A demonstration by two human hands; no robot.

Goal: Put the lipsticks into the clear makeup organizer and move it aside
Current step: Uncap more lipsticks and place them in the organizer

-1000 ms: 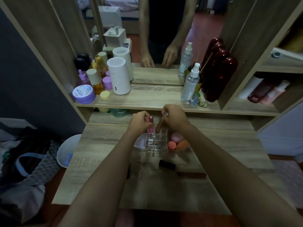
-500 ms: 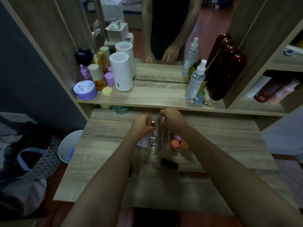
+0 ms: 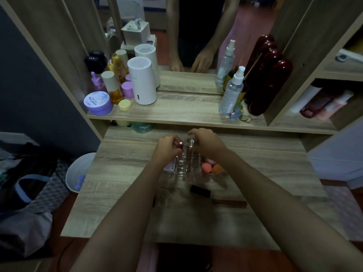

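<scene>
A clear makeup organizer with a grid of small cells stands on the wooden desk. My left hand grips a red lipstick whose top pokes up over the organizer's back row. My right hand pinches a silver-capped lipstick standing in a cell beside it. In front of the organizer lie a black lipstick and a long dark red tube. Both lower ends of the held lipsticks are blurred inside the clear cells.
Pink and orange sponges sit to the organizer's right. A raised shelf behind carries a white cylinder, jars, spray bottles and dark red bottles, with a mirror above. A white bin stands on the floor left.
Both hands have lowered their lipsticks deeper into the organizer's back cells; only the caps show above the rim now. The camera has tilted slightly.
</scene>
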